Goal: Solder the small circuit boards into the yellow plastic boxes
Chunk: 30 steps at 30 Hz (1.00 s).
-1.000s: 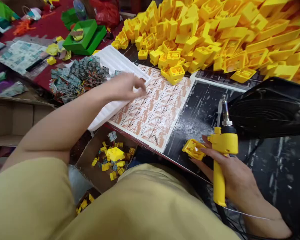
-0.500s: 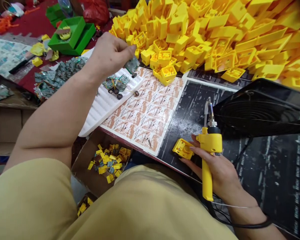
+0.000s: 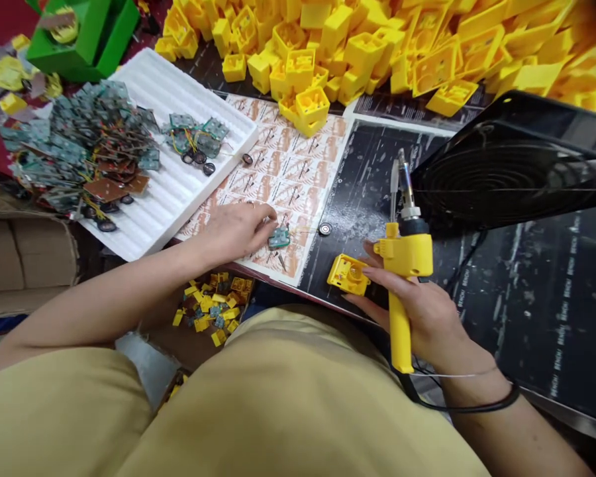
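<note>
Since the earlier frame, my left hand [image 3: 241, 228] has come down from over the white foam tray [image 3: 146, 222] to the printed sheet [image 3: 298, 182], bringing a green circuit board [image 3: 279, 237]. Thumb and forefinger pinch that board by its edge, low near the sheet's front. A small round disc [image 3: 325, 228] lies to its right, on the dark part of the table [image 3: 531, 311]. My right hand [image 3: 427, 311] stays wrapped around the yellow soldering iron [image 3: 401, 318], its fingertips also touching the yellow case [image 3: 348, 273], which sits open side up.

To do this well, I'd keep the pinch light and on the edge, ease the board across without tugging any thin wires, and steady the case with the right fingertips. The iron's tip points away from me, near the black fan-like box [image 3: 506, 165]; I'd treat it as hot and mind any twist of that wrist. A black cable [image 3: 477, 405] loops over the right forearm and could drag. Beyond, a small stack of cases [image 3: 305, 109] takes up the sheet's far edge, before the big yellow heap [image 3: 347, 40].
</note>
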Each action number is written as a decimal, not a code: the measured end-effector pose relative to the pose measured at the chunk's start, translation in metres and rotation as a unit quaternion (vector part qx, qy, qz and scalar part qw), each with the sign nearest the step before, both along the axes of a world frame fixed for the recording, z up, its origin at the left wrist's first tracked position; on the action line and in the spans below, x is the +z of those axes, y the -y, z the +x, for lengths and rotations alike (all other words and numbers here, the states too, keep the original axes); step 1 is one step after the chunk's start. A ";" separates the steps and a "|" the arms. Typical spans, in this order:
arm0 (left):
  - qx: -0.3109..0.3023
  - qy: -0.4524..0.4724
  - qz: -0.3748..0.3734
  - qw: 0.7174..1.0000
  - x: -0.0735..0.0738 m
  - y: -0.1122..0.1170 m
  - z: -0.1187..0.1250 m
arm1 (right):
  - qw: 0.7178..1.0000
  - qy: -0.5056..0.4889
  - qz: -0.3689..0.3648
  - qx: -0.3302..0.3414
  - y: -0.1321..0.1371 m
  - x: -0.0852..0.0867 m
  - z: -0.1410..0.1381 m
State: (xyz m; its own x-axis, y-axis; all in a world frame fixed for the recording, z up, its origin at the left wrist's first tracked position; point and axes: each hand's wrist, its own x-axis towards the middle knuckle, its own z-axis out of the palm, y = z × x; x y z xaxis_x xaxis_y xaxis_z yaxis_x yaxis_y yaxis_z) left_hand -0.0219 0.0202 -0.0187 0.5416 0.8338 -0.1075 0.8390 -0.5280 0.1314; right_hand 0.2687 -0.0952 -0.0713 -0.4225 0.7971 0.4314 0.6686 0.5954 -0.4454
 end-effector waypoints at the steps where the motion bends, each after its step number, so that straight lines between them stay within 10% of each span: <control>1: -0.016 -0.028 0.017 0.999 0.002 0.001 0.001 | 1.000 0.001 0.002 0.002 0.000 0.000 -0.001; 8: 0.013 -0.065 0.015 0.998 0.015 -0.012 0.027 | 0.999 0.006 0.039 0.002 0.000 0.006 -0.005; 16: -0.243 -0.016 -0.010 0.970 0.018 0.002 0.027 | 1.000 -0.009 0.017 -0.005 0.002 0.005 -0.004; 30: -0.104 0.174 -0.073 0.976 -0.010 0.009 0.034 | 0.998 -0.020 0.033 -0.047 -0.005 0.007 -0.025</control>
